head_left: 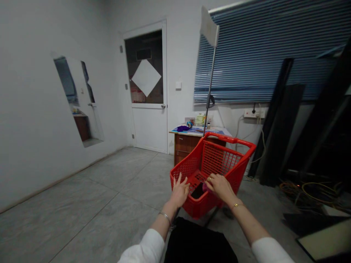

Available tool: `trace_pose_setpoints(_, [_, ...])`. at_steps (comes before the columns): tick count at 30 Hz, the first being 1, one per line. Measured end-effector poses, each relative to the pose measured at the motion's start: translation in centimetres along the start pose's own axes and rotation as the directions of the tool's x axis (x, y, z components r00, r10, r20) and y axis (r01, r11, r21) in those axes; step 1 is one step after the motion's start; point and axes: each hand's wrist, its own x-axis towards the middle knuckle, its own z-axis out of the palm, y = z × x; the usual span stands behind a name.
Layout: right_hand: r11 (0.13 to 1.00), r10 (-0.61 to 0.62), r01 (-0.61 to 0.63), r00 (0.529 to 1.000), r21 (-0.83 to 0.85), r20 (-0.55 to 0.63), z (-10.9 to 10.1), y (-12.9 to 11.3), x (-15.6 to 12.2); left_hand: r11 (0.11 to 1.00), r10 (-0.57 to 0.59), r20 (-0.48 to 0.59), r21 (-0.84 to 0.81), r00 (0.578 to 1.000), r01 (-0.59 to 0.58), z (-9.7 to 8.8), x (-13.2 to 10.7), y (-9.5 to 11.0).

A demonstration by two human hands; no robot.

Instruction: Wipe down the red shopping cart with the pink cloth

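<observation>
A small purple cloth [207, 187] is in the near end of the red cart [197, 209], bunched under the fingers of the right hand [219, 185], which closes on it. The left hand [180, 193] is spread wide with nothing in it, at the cart's near left rim; whether it touches the plastic is unclear. The cart stands on the grey floor [109, 215]. Behind it is a tabletop [175, 132] bearing a darker purple cloth [182, 128]. A pole [212, 75] with a white flag [209, 28] rises behind the cart, before the blinds [263, 54].
</observation>
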Motion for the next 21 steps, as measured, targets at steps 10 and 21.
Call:
trace_pose_setpoints(10, [0.996,0.088,-0.088,0.987,0.011,-0.132,0.8,-5.3,-0.2,0.994,-0.035,-0.062,0.102,0.997,0.041,-1.2,1.0,-2.4])
trace_pose_setpoints(21, [0.999,0.048,-0.051,0.983,-0.012,-0.179,0.2,-7.8,-0.1,0.991,0.037,-0.174,0.136,0.984,-0.014,-0.3,-2.0,0.2])
